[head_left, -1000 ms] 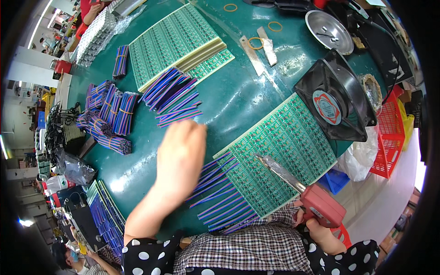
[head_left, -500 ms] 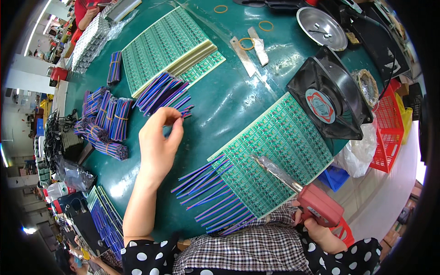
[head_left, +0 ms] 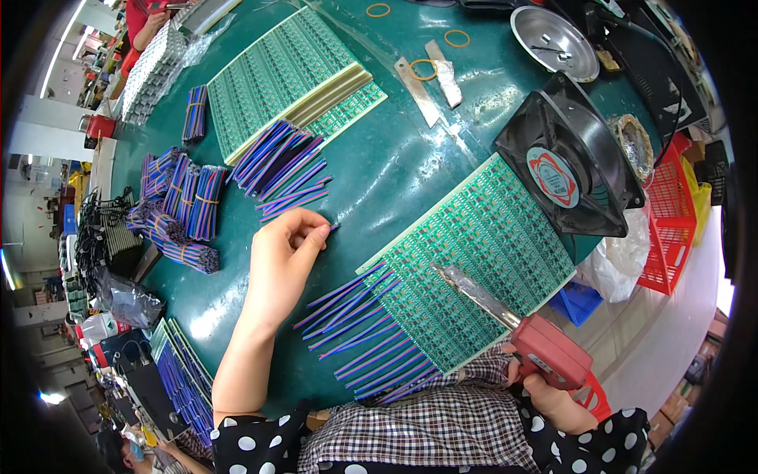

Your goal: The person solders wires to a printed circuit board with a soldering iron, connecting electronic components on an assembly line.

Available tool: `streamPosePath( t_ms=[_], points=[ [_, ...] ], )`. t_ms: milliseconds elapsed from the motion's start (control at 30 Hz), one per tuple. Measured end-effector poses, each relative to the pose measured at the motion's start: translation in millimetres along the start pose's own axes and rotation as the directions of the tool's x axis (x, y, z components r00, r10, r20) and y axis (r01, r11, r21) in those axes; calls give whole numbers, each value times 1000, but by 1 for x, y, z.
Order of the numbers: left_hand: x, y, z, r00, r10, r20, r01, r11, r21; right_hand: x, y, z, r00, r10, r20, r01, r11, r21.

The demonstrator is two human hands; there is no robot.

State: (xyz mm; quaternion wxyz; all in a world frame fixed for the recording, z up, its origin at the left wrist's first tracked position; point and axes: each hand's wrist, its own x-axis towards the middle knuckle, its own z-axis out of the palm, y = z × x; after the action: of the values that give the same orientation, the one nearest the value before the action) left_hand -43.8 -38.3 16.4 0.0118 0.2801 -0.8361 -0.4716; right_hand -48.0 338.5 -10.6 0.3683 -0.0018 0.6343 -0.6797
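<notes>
My left hand (head_left: 286, 257) is closed in a pinch on a short multicoloured wire (head_left: 334, 227), whose end shows just past my fingertips. Most of that wire is hidden by the hand. Beyond it lies a loose pile of blue, pink and dark wires (head_left: 276, 162). My right hand (head_left: 553, 401) grips a red soldering gun (head_left: 552, 352), and its tip is over the green circuit board panel (head_left: 482, 261). Along the panel's left edge, several wires (head_left: 359, 336) stick out toward the lower left.
A black fan (head_left: 564, 162) stands against the panel's far right corner. Banded wire bundles (head_left: 185, 197) lie at left, near a stack of board panels (head_left: 284, 71). A metal dish (head_left: 554, 43), rubber bands (head_left: 457, 39) and metal strips (head_left: 417, 91) are farther back. Red crates (head_left: 671, 237) are at right.
My left hand has drawn back from the wire pile toward me and slightly right, with a wire now in its pinch. The soldering gun has hardly moved.
</notes>
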Motion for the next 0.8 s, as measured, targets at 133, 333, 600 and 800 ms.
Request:
streamPosePath(
  t_ms=[133,333,600,800],
  points=[
    [-5,10,3,997,27,-77,-11,978,206,0,1,1,999,-44,-10,43,999,-24],
    [-13,5,6,834,551,-4,-417,635,650,1,1,0,998,-61,26,57,991,121],
    [-40,27,12,719,682,136,-603,514,610,-14,6,-4,996,-62,-66,22,874,-485],
    [-65,26,47,608,732,307,-707,323,629,0,-11,0,989,-125,83,150,873,-465]
  ],
)
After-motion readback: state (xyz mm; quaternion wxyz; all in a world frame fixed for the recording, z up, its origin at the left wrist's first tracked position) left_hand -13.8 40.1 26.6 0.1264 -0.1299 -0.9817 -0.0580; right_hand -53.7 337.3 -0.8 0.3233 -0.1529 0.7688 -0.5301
